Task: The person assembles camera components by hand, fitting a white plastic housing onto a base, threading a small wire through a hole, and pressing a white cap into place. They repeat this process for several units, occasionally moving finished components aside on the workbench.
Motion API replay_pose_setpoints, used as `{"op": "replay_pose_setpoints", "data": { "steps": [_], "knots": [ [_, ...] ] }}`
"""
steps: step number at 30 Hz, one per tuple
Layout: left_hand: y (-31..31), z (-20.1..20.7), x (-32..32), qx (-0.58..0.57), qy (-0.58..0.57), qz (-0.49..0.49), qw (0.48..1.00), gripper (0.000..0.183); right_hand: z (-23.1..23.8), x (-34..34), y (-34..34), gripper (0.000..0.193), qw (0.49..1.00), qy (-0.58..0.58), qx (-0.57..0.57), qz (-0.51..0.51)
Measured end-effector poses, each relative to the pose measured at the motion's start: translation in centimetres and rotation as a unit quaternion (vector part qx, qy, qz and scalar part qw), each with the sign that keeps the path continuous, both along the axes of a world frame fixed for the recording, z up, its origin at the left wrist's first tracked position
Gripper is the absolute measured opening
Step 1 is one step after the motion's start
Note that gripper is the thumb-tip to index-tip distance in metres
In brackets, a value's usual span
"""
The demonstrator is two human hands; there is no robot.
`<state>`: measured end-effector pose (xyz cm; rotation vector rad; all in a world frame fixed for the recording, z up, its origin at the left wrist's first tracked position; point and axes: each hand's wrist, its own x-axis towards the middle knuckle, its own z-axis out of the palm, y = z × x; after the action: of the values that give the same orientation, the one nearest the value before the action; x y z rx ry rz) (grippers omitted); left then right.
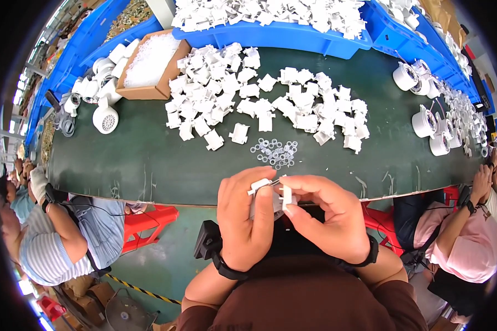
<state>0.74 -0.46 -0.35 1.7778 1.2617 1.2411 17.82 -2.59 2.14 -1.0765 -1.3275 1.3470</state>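
Note:
Just off the table's near edge, my left hand [243, 218] pinches a small white plastic piece [259, 185] between thumb and fingers. My right hand [328, 212] grips another white plastic part [286, 195] at its fingertips. The two pieces are close together, with a thin metallic bit [275, 182] between them; its kind is too small to tell. A pale rounded shape shows partly behind my fingers. Beyond my hands lies a cluster of small translucent rings [275, 152]. Farther back are loose heaps of white plastic housings [204, 91] like the held parts.
Blue bins [270, 37] of white parts line the far side. At left stand a cardboard box [143, 92] and white round units [105, 119]; more round units [423, 122] sit at right. Co-workers sit on both sides, near red stools [152, 223].

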Motion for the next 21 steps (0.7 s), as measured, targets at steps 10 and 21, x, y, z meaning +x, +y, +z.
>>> {"op": "replay_pose_setpoints", "data": {
  "steps": [10, 21],
  "knots": [
    [-0.1, -0.4, 0.5, 0.059, 0.048, -0.002, 0.997, 0.03, -0.8, -0.9, 0.0, 0.047, 0.995, -0.068, 0.052, -0.05],
    [0.0, -1.3, 1.1, 0.101, 0.058, 0.013, 0.993, 0.044, -2.2, -3.4, -0.4, 0.04, 0.949, -0.158, 0.194, -0.194]
  ]
}}
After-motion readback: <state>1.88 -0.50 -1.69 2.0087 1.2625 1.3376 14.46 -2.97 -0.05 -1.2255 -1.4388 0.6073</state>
